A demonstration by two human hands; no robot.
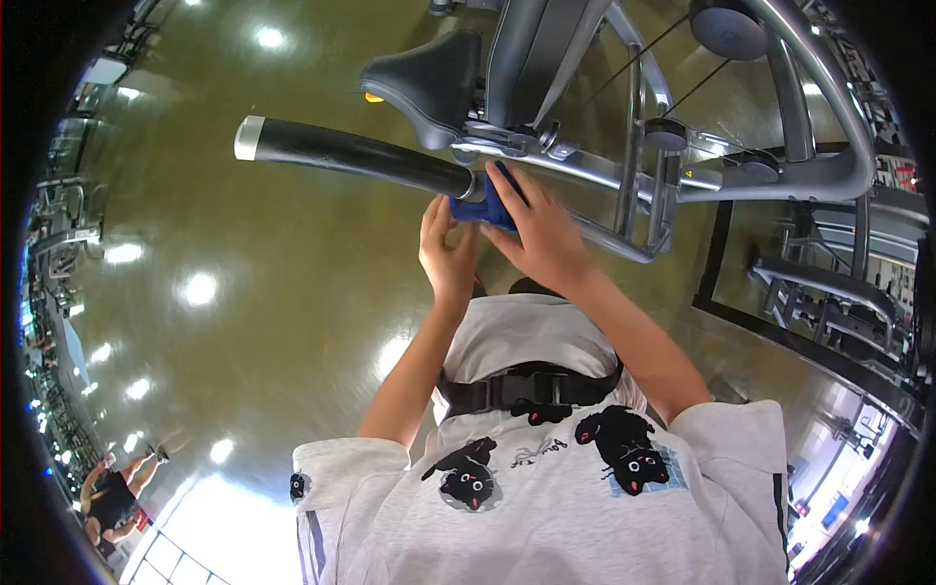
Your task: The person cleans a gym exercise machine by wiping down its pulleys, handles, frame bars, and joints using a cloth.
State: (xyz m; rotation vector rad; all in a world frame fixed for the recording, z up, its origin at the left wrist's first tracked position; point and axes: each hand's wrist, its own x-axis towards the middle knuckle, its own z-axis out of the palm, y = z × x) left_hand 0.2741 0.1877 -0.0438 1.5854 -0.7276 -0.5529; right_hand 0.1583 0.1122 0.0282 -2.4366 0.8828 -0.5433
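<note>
A dark blue cloth point(501, 200) is wrapped about the metal bar just beside the inner end of a black grip handle point(356, 154). My right hand point(542, 234) is closed over the cloth from the right, its fingers lying along the top. From below and to the left, my left hand point(448, 258) reaches up to the cloth's lower edge, fingers curled under the handle and thumb near the cloth; part of its grasp is hidden. The handle sticks out to the left and ends in a silver cap point(249, 137).
Just beyond the handle is a black machine seat point(429, 83). Grey frame tubes point(858, 117), pulleys point(666, 134) and cables stand at the right. Another person point(117, 502) is far off at lower left. Shiny olive floor point(214, 234) spreads to the left.
</note>
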